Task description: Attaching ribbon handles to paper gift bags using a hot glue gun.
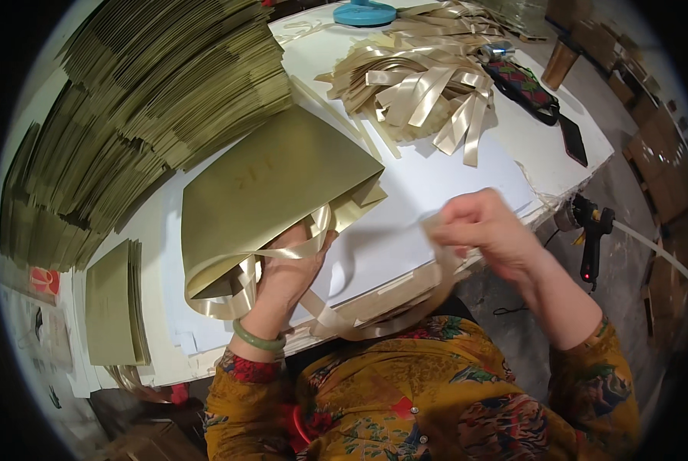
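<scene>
**Hands threading ribbon at a gold paper bag**

Nearest the lens we see the person's patterned ochre blouse (436, 399) at the lower edge, both forearms rising from it. Left of centre, our view shows the left hand (286, 265), a green bangle (258, 338) on its wrist, reaching into the mouth of a flat olive-gold paper bag (271, 184) lying on the white tabletop (436, 177); its fingers are curled closed around a shiny cream satin ribbon (229, 296) that loops below the bag's opening. Right of centre, the right hand (486, 227) pinches the ribbon's other end with a narrow grip. We note stacked olive-gold flat bags (152, 84) at upper left, a heap of cut cream ribbon lengths (421, 88) at upper centre, and a black glue gun (594, 227) at the right table edge.
</scene>
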`<move>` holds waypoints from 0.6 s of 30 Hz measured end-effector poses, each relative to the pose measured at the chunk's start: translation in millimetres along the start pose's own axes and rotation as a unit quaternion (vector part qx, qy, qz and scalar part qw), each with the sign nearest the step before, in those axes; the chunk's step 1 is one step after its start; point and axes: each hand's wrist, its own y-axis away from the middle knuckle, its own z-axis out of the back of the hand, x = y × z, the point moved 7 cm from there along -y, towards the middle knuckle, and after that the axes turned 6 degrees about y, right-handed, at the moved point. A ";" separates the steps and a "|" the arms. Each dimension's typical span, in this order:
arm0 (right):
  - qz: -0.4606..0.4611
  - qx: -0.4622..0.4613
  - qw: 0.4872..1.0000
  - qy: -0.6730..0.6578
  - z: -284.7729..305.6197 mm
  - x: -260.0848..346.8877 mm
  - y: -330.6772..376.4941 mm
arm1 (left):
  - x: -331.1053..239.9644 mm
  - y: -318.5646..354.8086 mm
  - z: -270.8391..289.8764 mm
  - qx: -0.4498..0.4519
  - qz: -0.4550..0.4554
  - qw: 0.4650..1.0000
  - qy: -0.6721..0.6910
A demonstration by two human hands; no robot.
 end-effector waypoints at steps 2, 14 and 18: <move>-0.013 0.020 1.000 -0.008 -16.8 -16.9 -18.2 | -5.9 -6.9 1.1 0.025 0.016 0.998 -0.060; -0.139 0.076 0.987 -0.036 -72.6 -62.7 -79.3 | 0.3 -19.6 8.8 -0.039 0.164 0.951 0.261; -0.129 0.070 0.989 -0.007 -75.7 -66.5 -91.8 | -15.3 -15.7 22.4 -0.047 0.112 0.932 0.342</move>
